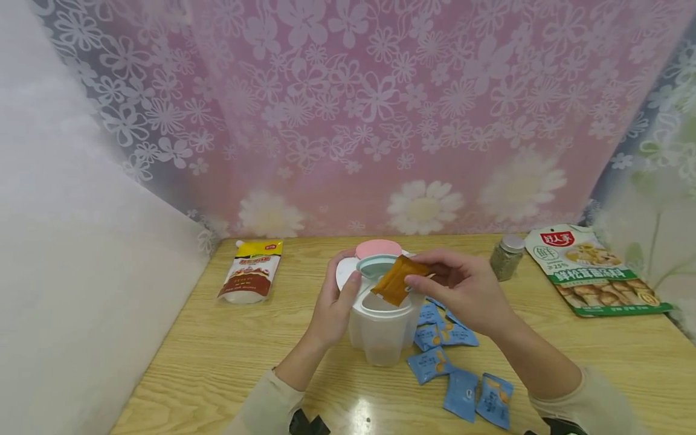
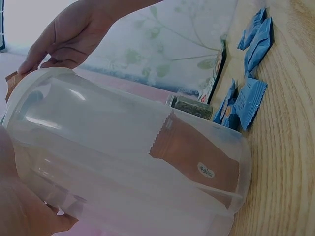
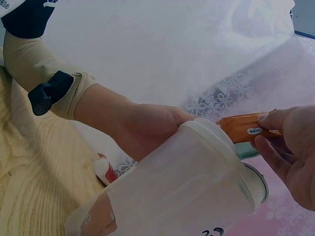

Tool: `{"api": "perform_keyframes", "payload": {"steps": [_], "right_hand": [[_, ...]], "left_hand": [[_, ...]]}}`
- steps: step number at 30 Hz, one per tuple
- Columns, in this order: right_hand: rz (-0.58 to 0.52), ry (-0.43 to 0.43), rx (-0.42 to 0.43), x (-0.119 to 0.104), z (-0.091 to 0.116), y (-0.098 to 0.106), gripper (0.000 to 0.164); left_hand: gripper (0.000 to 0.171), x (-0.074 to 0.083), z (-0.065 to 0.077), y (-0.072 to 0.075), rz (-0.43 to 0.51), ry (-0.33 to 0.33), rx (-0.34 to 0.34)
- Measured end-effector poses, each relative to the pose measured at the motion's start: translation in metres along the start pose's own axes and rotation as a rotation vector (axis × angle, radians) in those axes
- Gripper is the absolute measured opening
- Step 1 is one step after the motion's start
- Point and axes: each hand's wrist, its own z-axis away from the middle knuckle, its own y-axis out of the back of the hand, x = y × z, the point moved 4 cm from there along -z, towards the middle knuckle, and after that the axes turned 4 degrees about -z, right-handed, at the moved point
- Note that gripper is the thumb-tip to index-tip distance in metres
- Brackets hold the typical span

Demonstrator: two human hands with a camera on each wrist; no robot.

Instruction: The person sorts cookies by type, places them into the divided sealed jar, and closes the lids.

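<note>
While the left hand (image 1: 330, 311) grips the tub (image 1: 383, 341) near its top, the right hand (image 1: 470, 293) pinches an orange packet (image 1: 393, 283), tilted over the tub's opening (image 1: 375, 302); blue packets (image 1: 462, 393) crowd its right, desk (image 1: 217, 362) stretching leftward.

Left sleeve (image 1: 264, 403): plain beige, wrinkled cuff, lower centre of head view
Right sleeve (image 1: 589, 400): beige, lower right
Wrist mount (image 3: 50, 92): black, blocky, on left cuff
Upper garment (image 3: 29, 20): navy, white markings, upper left
Left hand (image 1: 334, 302), right hand (image 1: 469, 290): bare
</note>
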Motion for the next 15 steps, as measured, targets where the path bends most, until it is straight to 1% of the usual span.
{"api": "perform_keyframes", "payload": {"steps": [2,6,8,12,15], "right_hand": [[0.046,-0.006,-0.009,0.0003,0.0005,-0.0009,0.029],[0.17,-0.052,-0.058,0.0022,0.0013,-0.0036,0.024],[0.199,-0.067,-0.073,0.0033,0.0019,-0.0042,0.022],[0.198,-0.078,-0.064,0.0054,0.0038,-0.0025,0.02],[0.159,-0.095,-0.043,0.0081,0.0053,0.0002,0.02]], "left_hand": [[0.042,0.0007,-0.0002,-0.0003,-0.006,0.003,0.0],[0.042,0.0017,-0.0008,-0.0001,-0.026,0.007,0.01],[0.042,0.0021,-0.0009,0.0001,-0.033,0.006,0.015],[0.042,0.0022,-0.0006,0.0001,-0.034,0.007,0.022],[0.042,0.0013,0.0,0.0,-0.036,0.01,0.018]]}}
